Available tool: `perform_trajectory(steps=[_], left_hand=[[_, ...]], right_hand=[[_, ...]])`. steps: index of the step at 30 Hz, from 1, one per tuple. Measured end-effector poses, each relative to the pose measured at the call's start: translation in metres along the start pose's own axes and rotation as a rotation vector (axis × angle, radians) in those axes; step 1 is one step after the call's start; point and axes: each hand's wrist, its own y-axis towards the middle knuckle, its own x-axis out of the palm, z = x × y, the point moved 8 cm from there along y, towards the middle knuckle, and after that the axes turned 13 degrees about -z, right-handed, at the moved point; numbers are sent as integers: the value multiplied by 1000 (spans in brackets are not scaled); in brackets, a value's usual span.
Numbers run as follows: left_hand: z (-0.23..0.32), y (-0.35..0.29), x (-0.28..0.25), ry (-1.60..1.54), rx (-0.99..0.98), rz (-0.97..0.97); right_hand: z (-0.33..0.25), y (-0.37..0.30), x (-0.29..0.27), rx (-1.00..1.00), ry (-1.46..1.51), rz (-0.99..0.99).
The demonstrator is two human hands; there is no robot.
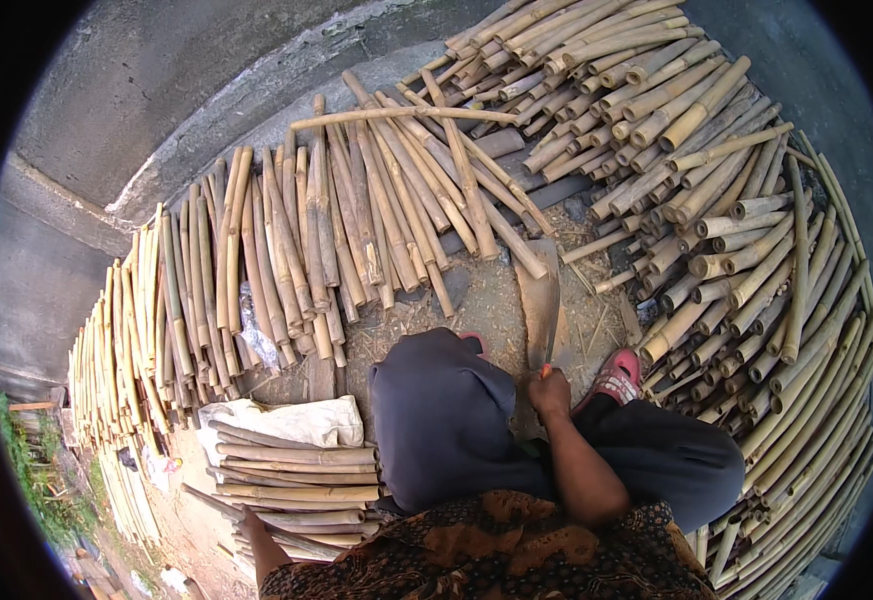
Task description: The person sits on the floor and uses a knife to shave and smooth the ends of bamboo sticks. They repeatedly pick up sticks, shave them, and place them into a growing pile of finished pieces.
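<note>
My right hand (550, 392) is closed round the orange handle of a machete (555, 318). The blade points away from me, above a long wooden chopping block (533, 295) that lies on the ground between my feet. At the lower left, my left hand (254, 528) grips a dark bamboo pole (214, 503), its fingers partly hidden. That pole lies slanted across a small stack of cut bamboo (301, 477) beside my left leg and sticks out past the others.
Bamboo poles (356, 215) lean in a long row against a concrete wall (186, 90). A big bamboo pile (696, 160) rises on the right, close to my pink shoe (618, 378). White sacking (306, 420) lies behind the small stack. Wood chips litter the ground.
</note>
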Motion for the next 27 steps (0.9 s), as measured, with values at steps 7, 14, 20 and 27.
perform_trajectory(steps=[7, 14, 20, 27], left_hand=[[-95, -20, 62, 176, -145, -237], [-92, -7, 45, 353, -110, -265], [19, -25, 35, 625, 122, 193], [310, -261, 266, 201, 1475, -213]], right_hand=[[9, 16, 6, -91, -63, 77], [13, 13, 8, 14, -42, 1], [15, 16, 17, -7, 80, -29], [16, 20, 22, 49, 177, -64]])
